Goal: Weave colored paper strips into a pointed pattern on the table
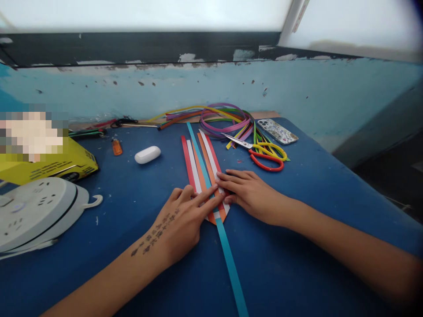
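A flat bundle of woven paper strips [197,175], red, white, orange and blue, lies in front of me, its near end pointed. From that end a long blue strip [231,264] runs towards me across the table. My left hand [185,215] lies over the left side of the weave, index and middle fingers stretched out and touching the strips; the other fingers are bent and the thumb is hidden. At the right edge my right hand [251,191] has its fingertips close together on a red and white strip; its thumb is mostly hidden beneath.
Red-and-yellow-handled scissors [267,156] lie partly open behind my right hand, near coiled coloured strips [226,119] and a phone [277,131]. On the left are a white earbud case [147,155], an orange lighter [116,146], a yellow box [72,160] and a white cable reel [42,211].
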A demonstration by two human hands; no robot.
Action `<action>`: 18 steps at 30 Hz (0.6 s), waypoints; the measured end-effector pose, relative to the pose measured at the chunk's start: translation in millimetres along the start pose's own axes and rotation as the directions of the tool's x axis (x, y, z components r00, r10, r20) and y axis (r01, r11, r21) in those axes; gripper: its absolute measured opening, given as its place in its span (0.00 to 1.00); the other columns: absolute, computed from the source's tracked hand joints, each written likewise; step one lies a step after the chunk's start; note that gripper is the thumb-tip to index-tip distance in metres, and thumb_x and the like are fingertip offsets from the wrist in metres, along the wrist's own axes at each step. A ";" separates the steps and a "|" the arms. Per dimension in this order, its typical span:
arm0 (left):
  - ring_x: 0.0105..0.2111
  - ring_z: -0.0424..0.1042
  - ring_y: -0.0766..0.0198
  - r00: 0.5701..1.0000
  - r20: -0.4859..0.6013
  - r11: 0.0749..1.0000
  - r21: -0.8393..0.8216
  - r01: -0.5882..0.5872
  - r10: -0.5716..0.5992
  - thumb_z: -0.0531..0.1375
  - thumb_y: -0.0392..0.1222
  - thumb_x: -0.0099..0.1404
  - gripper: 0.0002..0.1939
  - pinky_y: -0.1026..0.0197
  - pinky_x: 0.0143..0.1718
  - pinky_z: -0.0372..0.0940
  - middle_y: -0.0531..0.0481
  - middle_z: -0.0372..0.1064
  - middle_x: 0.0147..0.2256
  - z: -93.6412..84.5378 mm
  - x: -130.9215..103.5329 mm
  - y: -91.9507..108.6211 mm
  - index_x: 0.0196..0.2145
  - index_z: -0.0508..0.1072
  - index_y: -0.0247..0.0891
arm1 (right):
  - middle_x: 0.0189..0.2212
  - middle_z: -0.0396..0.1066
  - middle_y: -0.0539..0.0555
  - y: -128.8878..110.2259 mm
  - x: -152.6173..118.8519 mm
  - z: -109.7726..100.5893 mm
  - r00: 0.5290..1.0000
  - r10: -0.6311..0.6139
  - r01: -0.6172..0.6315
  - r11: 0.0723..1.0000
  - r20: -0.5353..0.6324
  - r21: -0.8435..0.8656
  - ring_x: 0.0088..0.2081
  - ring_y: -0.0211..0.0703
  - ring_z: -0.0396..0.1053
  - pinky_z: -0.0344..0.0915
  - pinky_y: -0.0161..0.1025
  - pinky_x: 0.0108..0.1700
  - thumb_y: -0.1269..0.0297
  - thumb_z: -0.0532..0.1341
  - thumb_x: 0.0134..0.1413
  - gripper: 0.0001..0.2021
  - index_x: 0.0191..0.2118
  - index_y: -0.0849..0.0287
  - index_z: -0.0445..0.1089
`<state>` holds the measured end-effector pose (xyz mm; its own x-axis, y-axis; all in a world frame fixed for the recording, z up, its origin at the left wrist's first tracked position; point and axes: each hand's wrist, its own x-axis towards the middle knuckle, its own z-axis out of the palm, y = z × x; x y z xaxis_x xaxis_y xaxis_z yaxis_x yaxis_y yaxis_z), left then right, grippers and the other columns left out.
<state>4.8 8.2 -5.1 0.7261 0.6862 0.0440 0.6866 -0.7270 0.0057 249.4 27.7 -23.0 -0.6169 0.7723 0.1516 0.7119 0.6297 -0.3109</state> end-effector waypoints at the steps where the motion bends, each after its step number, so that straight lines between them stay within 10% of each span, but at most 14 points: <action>1: 0.45 0.65 0.50 1.000 -0.010 1.000 0.000 0.003 -0.003 0.51 0.25 0.60 0.41 0.47 0.45 0.58 0.56 0.57 0.69 0.3 -0.2 0.2 0.69 0.59 0.52 | 0.69 0.61 0.57 -0.1 0.1 -0.7 1.000 0.000 0.000 1.000 0.009 -0.002 0.71 0.55 0.54 0.58 0.58 0.67 0.58 0.53 0.74 0.23 0.69 0.56 0.61; 8: 0.49 0.69 0.50 0.985 -0.110 0.986 -0.117 0.117 -0.130 0.51 0.33 0.73 0.25 0.48 0.48 0.61 0.41 0.64 0.64 3.3 -0.3 -4.0 0.66 0.59 0.39 | 0.69 0.61 0.56 0.4 1.0 -3.0 1.000 0.001 0.000 1.000 0.024 -0.008 0.71 0.55 0.55 0.57 0.58 0.67 0.58 0.55 0.73 0.24 0.69 0.55 0.61; 18: 0.47 0.72 0.53 0.985 -0.091 0.936 -0.335 0.107 -0.145 0.58 0.39 0.72 0.12 0.48 0.50 0.65 0.45 0.75 0.52 1.8 2.1 -15.6 0.52 0.73 0.40 | 0.69 0.60 0.56 -0.5 -0.9 -5.0 1.000 -0.019 0.019 1.000 0.025 -0.021 0.70 0.56 0.55 0.56 0.59 0.67 0.58 0.49 0.75 0.23 0.69 0.56 0.61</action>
<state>-4.4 21.0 -6.9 0.6123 0.7792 0.1339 0.7085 -0.6160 0.3443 251.3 27.1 -18.3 -0.6382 0.7581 0.1342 0.7069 0.6461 -0.2878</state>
